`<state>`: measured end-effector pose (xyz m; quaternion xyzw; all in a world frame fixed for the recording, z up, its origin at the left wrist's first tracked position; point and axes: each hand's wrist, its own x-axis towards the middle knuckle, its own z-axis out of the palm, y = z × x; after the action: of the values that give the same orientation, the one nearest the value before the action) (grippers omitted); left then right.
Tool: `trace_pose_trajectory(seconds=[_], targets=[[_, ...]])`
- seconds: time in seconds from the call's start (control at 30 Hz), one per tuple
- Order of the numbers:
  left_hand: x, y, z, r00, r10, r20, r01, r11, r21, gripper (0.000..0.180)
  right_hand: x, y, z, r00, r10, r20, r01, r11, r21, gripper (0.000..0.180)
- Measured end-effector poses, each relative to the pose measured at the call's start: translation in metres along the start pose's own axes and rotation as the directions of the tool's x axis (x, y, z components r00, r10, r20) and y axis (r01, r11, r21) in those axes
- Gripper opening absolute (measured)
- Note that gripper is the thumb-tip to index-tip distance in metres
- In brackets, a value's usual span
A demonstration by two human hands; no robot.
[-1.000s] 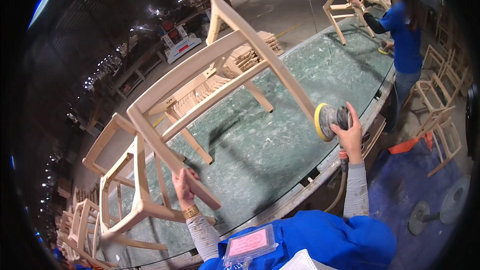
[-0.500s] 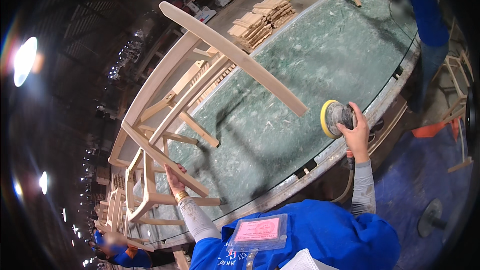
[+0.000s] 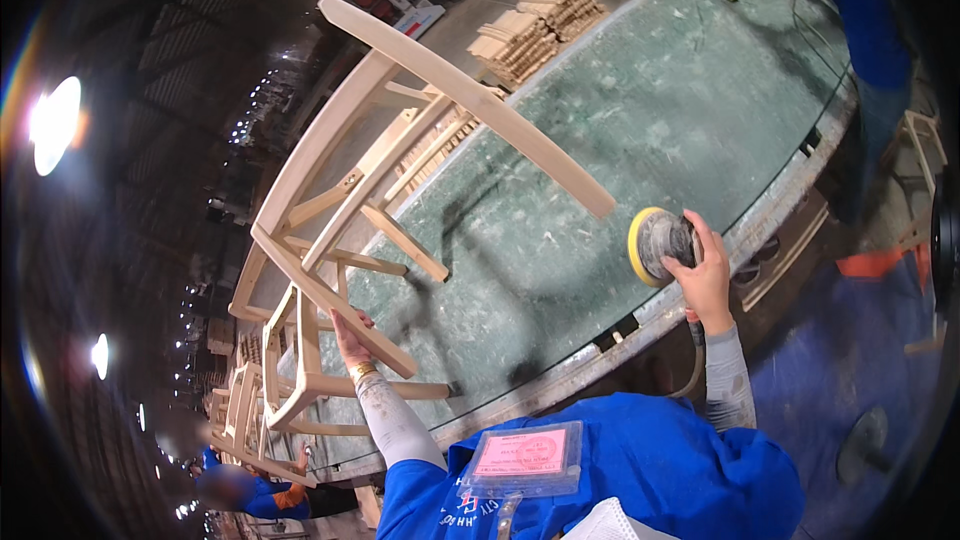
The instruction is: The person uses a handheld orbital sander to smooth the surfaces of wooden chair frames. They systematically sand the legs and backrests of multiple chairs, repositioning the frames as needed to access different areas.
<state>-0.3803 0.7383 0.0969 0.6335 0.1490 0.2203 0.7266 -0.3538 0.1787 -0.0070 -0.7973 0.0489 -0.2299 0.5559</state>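
Note:
A bare wooden chair frame (image 3: 400, 130) is tipped up over the green-topped workbench (image 3: 640, 110), its legs pointing up and right. My left hand (image 3: 350, 338) grips one lower leg of the frame near the bench's near-left edge. My right hand (image 3: 705, 275) holds a round orbital sander with a yellow pad (image 3: 655, 243), lifted off the bench and apart from the frame's nearest leg end. A hose runs down from the sander beside my grey sleeve.
Stacks of small wooden parts (image 3: 535, 25) lie at the bench's far edge. More chair frames (image 3: 250, 410) stand at the left. A person in blue (image 3: 850, 10) works at the far right, another person (image 3: 235, 490) at lower left.
The chair frame has swung up and to the left, tilting more steeply. My view has turned left. The sander stays held off the wood in my right hand.

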Motion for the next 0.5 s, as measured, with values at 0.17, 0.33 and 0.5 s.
trace_pose_trajectory(seconds=[0.17, 0.33, 0.5], targets=[[0.0035, -0.0007, -0.0026, 1.0, -0.008, 0.006, 0.008, 1.0, 0.006, 0.054, -0.0017, 0.001, -0.0073, 0.999, 0.014, -0.034, -0.014, 1.0, -0.01, 0.07], [0.0044, -0.0006, 0.0008, 1.0, 0.005, 0.001, -0.005, 1.0, 0.0, 0.055, -0.004, 0.0031, -0.0099, 0.999, 0.02, -0.041, -0.021, 0.999, -0.037, 0.07], [0.0048, 0.0004, 0.0042, 1.0, 0.022, -0.023, -0.021, 1.0, 0.011, 0.057, -0.0064, 0.0056, -0.0074, 0.998, 0.064, -0.026, -0.064, 0.998, -0.016, 0.069]])
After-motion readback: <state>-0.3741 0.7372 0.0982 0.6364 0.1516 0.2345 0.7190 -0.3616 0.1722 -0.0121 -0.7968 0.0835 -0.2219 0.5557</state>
